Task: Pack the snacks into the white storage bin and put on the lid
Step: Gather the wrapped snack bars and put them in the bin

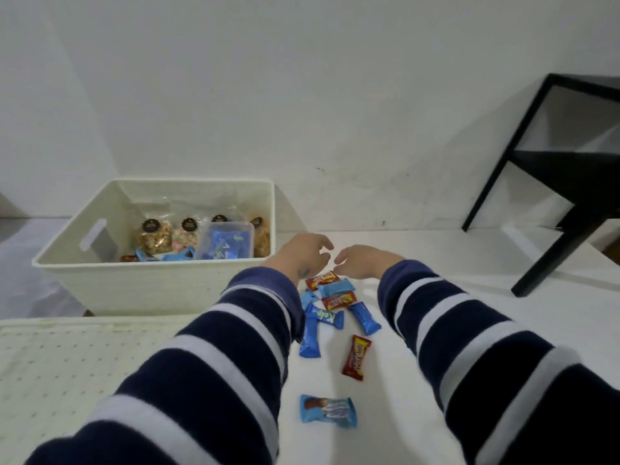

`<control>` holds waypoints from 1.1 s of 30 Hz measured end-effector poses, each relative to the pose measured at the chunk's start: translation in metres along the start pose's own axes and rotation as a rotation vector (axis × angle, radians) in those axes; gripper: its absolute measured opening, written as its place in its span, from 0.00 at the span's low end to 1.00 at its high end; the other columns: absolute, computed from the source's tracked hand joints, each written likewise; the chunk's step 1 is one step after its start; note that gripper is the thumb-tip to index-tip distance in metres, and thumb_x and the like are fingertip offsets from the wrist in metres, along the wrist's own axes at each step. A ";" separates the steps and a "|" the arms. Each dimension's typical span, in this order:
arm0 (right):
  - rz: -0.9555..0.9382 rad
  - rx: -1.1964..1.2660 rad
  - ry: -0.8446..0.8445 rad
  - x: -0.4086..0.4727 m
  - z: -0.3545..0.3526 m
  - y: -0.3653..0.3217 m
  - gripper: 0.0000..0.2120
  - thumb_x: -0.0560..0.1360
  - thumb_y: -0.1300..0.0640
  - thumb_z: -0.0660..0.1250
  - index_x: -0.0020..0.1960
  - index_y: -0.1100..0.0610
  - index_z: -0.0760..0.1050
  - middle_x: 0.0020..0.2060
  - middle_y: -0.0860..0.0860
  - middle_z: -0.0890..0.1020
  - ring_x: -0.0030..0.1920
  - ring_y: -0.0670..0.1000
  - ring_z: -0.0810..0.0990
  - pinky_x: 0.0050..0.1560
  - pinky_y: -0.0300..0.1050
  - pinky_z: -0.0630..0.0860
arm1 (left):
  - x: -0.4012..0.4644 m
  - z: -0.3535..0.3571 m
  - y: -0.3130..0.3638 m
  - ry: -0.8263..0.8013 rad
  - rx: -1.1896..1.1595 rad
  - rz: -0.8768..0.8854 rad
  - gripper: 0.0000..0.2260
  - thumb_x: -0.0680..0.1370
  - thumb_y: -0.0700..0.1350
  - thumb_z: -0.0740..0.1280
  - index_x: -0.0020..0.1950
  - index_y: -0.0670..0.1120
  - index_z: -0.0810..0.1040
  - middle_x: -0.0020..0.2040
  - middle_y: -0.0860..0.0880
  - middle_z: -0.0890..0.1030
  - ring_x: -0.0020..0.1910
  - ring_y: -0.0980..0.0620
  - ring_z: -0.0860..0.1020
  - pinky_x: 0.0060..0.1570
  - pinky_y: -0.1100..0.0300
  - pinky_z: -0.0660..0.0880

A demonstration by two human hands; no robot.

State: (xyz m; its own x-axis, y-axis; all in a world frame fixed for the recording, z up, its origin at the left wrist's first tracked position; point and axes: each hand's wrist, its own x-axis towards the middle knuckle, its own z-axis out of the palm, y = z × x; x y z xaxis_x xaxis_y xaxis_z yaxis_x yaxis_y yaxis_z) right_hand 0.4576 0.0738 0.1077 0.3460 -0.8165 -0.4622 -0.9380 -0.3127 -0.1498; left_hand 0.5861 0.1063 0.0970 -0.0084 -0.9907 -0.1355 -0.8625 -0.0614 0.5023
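Snack wrappers on my white table, the bin half packed.

Nearest, a blue wrapper [328, 410] lies alone; beyond it red [356, 357] and blue bars cluster, apparently to be scooped together. My left hand [303, 255] and right hand [360, 261] hover apart over the pile's far end, fingers loosely curled, holding nothing (contact unclear). The lid [67, 364] lies at my left, the white storage bin [141, 286] behind it, already holding nut bags.
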 end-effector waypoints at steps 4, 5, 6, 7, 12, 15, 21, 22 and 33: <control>-0.060 0.051 -0.004 0.028 0.052 0.029 0.18 0.77 0.53 0.59 0.67 0.51 0.71 0.64 0.55 0.75 0.61 0.57 0.74 0.62 0.49 0.72 | 0.006 0.066 -0.021 -0.042 -0.027 -0.108 0.15 0.79 0.45 0.61 0.65 0.51 0.74 0.66 0.45 0.71 0.63 0.45 0.72 0.63 0.54 0.69; -0.053 0.070 -0.001 0.039 0.066 0.034 0.19 0.77 0.54 0.58 0.68 0.48 0.70 0.64 0.55 0.74 0.61 0.58 0.73 0.62 0.51 0.72 | 0.006 0.081 -0.030 -0.047 -0.029 -0.141 0.15 0.79 0.45 0.61 0.66 0.52 0.74 0.67 0.45 0.70 0.63 0.45 0.72 0.63 0.54 0.69; -0.047 0.078 0.007 0.051 0.080 0.038 0.21 0.77 0.55 0.57 0.70 0.47 0.67 0.66 0.56 0.71 0.63 0.60 0.71 0.64 0.53 0.70 | 0.004 0.095 -0.040 -0.044 -0.021 -0.161 0.17 0.79 0.46 0.61 0.67 0.53 0.72 0.68 0.46 0.68 0.64 0.44 0.70 0.65 0.52 0.68; -0.049 0.077 0.021 0.061 0.092 0.041 0.22 0.78 0.54 0.56 0.72 0.47 0.64 0.70 0.55 0.66 0.67 0.61 0.67 0.67 0.56 0.66 | 0.002 0.109 -0.050 -0.036 -0.002 -0.170 0.18 0.79 0.47 0.61 0.69 0.55 0.71 0.70 0.46 0.66 0.67 0.43 0.68 0.68 0.51 0.66; -0.190 0.024 0.093 0.097 0.126 0.042 0.23 0.82 0.50 0.48 0.76 0.42 0.51 0.77 0.45 0.43 0.76 0.60 0.39 0.72 0.68 0.47 | -0.006 0.160 -0.081 0.002 0.148 -0.156 0.18 0.80 0.54 0.56 0.71 0.59 0.66 0.77 0.49 0.57 0.75 0.41 0.54 0.73 0.45 0.55; -0.255 -0.091 0.084 0.105 0.133 0.046 0.22 0.82 0.46 0.46 0.76 0.41 0.51 0.78 0.45 0.44 0.77 0.58 0.41 0.72 0.68 0.50 | -0.010 0.170 -0.091 0.057 0.161 -0.133 0.17 0.80 0.53 0.55 0.70 0.58 0.69 0.77 0.49 0.58 0.75 0.40 0.56 0.73 0.45 0.56; -0.239 -0.101 0.113 0.067 0.144 0.068 0.30 0.75 0.30 0.44 0.75 0.36 0.50 0.78 0.45 0.45 0.76 0.61 0.39 0.71 0.69 0.43 | -0.044 0.165 -0.080 0.001 0.130 -0.212 0.32 0.72 0.66 0.42 0.74 0.59 0.60 0.78 0.52 0.51 0.77 0.42 0.49 0.75 0.44 0.50; -0.226 -0.111 0.100 0.058 0.149 0.071 0.33 0.72 0.27 0.44 0.75 0.36 0.48 0.78 0.45 0.44 0.76 0.61 0.37 0.71 0.70 0.41 | -0.055 0.164 -0.077 -0.021 0.136 -0.219 0.34 0.70 0.69 0.41 0.75 0.61 0.56 0.79 0.52 0.48 0.77 0.42 0.47 0.75 0.44 0.48; -0.140 -0.147 0.343 -0.003 0.214 0.083 0.38 0.66 0.23 0.42 0.73 0.34 0.52 0.78 0.48 0.51 0.74 0.62 0.52 0.68 0.64 0.57 | -0.137 0.208 -0.069 0.071 0.347 -0.048 0.45 0.64 0.78 0.52 0.76 0.56 0.57 0.78 0.47 0.52 0.75 0.38 0.53 0.68 0.37 0.55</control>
State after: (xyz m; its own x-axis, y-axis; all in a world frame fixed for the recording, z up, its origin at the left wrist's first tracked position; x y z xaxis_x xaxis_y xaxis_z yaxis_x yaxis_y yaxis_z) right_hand 0.3738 0.1538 -0.0903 0.4806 -0.8681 -0.1239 -0.8768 -0.4780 -0.0521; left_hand 0.5417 0.2714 -0.0973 0.0606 -0.9944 -0.0864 -0.9816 -0.0751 0.1753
